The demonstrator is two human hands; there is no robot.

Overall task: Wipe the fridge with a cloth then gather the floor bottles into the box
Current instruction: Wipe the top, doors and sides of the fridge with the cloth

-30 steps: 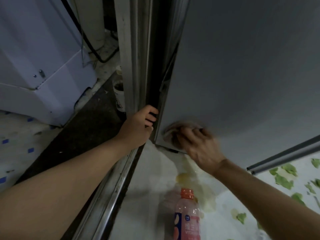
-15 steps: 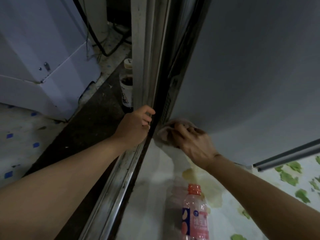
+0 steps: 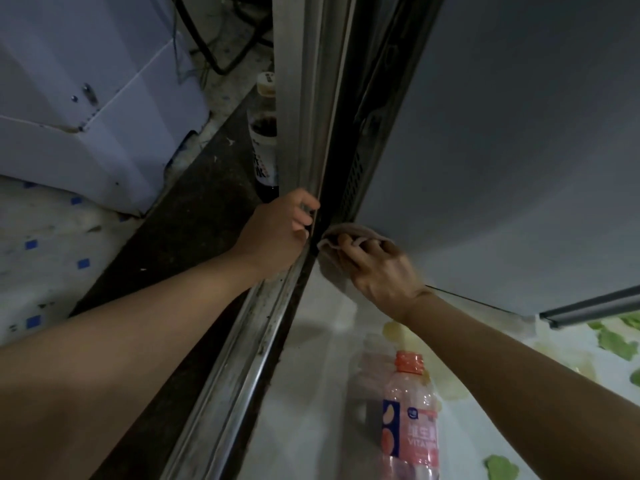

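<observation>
Both arms reach fwd and down, forearms bare, converging at the fridge's (image 3: pixel 502 150) lower corner. Left hand (image 3: pixel 277 233) w/ fingers curled round the edge of the metal door frame (image 3: pixel 304 116), thumb up top, gripping it. Right hand (image 3: pixel 377 268) knuckles up, fingers bent and bunched over the cloth (image 3: pixel 341 233), pinching it vs the bottom corner of the fridge's grey side, right by the dark gap btwn frame and fridge. Cloth is pinkish, crumpled, mostly under the fingers.

Pink bottle (image 3: pixel 410 420) w/ orange cap stands on the floor (image 3: pixel 311 393) below the right forearm, near but apart from it. Dark bottle (image 3: pixel 265 133) stands behind the frame, partly hidden, above the left hand. White appliance (image 3: pixel 86 98) far left, well apart. Box not in view.
</observation>
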